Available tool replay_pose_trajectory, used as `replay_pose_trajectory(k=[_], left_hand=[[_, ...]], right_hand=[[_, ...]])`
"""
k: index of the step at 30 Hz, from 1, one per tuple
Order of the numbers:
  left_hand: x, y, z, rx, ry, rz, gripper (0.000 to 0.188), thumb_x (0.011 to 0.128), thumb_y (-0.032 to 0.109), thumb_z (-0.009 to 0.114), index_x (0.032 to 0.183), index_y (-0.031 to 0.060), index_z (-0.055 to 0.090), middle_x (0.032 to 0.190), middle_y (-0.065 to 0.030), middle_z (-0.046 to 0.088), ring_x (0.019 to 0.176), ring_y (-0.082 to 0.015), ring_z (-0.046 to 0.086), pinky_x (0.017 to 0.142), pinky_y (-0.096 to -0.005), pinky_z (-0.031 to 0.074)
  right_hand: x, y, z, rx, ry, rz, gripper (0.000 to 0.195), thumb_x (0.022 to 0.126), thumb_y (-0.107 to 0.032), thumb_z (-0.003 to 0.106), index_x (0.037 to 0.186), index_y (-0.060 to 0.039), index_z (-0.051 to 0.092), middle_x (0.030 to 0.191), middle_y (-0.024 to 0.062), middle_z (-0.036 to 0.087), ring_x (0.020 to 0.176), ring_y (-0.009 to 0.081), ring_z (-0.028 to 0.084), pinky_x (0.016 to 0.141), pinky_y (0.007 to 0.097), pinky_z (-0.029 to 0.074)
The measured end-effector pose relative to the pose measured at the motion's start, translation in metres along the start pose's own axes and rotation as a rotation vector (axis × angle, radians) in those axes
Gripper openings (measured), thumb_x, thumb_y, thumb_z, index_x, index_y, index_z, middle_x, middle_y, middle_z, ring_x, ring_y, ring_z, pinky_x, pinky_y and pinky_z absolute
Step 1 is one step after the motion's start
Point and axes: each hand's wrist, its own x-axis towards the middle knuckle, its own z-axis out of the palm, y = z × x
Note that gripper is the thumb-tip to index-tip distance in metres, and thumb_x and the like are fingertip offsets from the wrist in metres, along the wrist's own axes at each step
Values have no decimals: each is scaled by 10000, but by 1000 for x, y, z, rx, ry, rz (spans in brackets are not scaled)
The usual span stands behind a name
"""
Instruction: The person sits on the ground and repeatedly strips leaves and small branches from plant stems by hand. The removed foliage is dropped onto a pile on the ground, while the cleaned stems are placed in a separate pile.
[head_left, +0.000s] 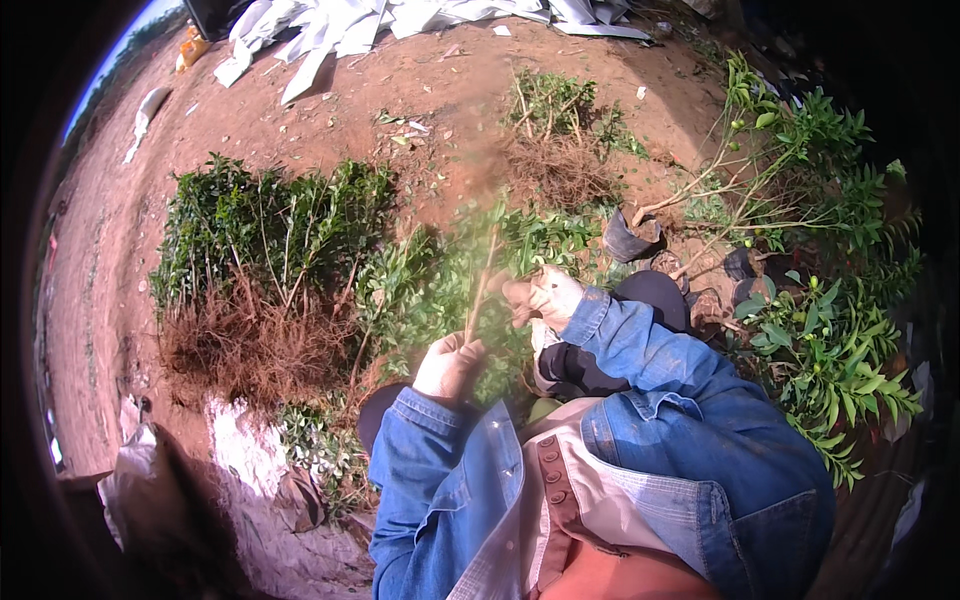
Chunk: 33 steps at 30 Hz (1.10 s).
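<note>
My left hand (448, 366), in a pale glove, grips the thin stem of a leafy seedling (481, 289). The seedling is blurred by motion; a brown blur, perhaps its roots, shows at its far end. My right hand (546, 295), also gloved and partly blurred, is just right of the stem; whether its fingers touch the plant or hold anything is unclear. Loose green leafy cuttings (409, 281) lie beneath and around both hands. To the left stands a dense row of bare-root seedlings (262, 232), leaves away from me and brown roots towards me.
Another bundle of bare-root seedlings (559, 161) lies farther off. On the right are branching plants with green fruits (814, 330) and black plastic pots (631, 236). White strips (367, 26) are heaped at the far edge. A pale sheet (289, 551) and a sack (142, 480) are at lower left.
</note>
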Motion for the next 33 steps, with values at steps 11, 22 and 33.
replay_pose_trajectory(k=[11,22,33], left_hand=[[-27,17,21,-170,-265,-27,178,768,181,603,756,79,458,536,27,402,341,-47,298,298,-167,211],[-18,11,7,12,-163,68,180,788,210,569,697,107,452,506,35,398,327,-44,290,293,-182,198],[-13,4,14,-152,-141,49,99,772,76,552,829,35,483,652,7,467,525,-59,426,469,-162,380]], right_hand=[[9,63,-51,531,224,177,255,857,-137,463,1093,-44,483,819,77,562,641,186,541,582,323,490],[32,16,-76,406,395,-102,113,808,-100,536,912,-55,538,797,62,585,632,194,585,553,382,510],[-1,19,-31,-986,-50,-2,558,723,-369,656,1084,13,470,862,99,577,738,169,566,630,271,469]])
